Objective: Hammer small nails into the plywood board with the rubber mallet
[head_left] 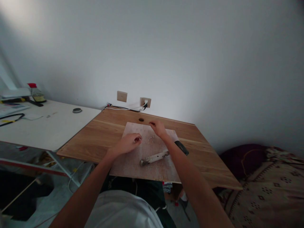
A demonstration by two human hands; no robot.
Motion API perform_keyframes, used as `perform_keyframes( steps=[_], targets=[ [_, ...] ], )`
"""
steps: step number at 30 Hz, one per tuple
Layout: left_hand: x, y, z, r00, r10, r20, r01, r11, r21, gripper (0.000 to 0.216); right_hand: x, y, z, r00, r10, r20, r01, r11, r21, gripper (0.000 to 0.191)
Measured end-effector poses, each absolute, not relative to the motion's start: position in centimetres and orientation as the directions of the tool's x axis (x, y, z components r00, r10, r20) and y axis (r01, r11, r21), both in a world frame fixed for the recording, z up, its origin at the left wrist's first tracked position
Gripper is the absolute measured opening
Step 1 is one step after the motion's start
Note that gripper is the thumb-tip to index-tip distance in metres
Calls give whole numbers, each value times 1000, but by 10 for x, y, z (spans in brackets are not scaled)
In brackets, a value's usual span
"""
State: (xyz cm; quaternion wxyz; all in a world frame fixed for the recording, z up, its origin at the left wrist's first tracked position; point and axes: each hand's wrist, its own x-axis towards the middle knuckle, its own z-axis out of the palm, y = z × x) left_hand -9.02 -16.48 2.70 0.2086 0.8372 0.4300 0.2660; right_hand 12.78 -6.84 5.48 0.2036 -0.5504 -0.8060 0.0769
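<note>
Pale board (pixel 125 166) on the wooden surface (pixel 206 161) carries a worn tool (pixel 155 157) at four o'clock. Left hand (pixel 129 143) at ten and right hand (pixel 158 128) at one curl narrowly; any contents, I cannot tell.

Board (pixel 147 150) on table (pixel 205 161), hand tool (pixel 154 158) on it twd front, small bits (pixel 152 138) behind tool. Socket (pixel 145 102) on wall (pixel 166 63) behind. 2nd table (pixel 59 126) w/ bottle (pixel 38 95) over L, cloth (pixel 266 193) R.

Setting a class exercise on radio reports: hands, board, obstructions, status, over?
Left hand over board, fingers curled; right hand near its far edge; grips unclear. Board on table, pale bits scattered. Possibly in the way: tool on board.
</note>
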Motion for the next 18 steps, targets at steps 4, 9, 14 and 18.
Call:
perform_keyframes(
  steps=[4, 9, 14, 18],
  targets=[
    [-96, -183, 20, 475, 840, 263, 624, -532, 573, 18, 139, -75, 62, -256, 919, 300, 830, 368, -420, 28],
    [-98, -189, 16, 460, 846, 269, 619, -523, 586, 20, 156, -103, 69, -285, 924, 255, 769, 379, -515, 30],
    [-96, -187, 14, 441, 853, 279, 616, -513, 598, 20, 157, -134, 77, -559, 820, 120, 734, 557, -389, 14],
    [-96, -187, 13, 437, 857, 274, 616, -507, 603, 21, 145, -144, 73, -675, 734, -80, 724, 636, -267, 20]
  ],
)
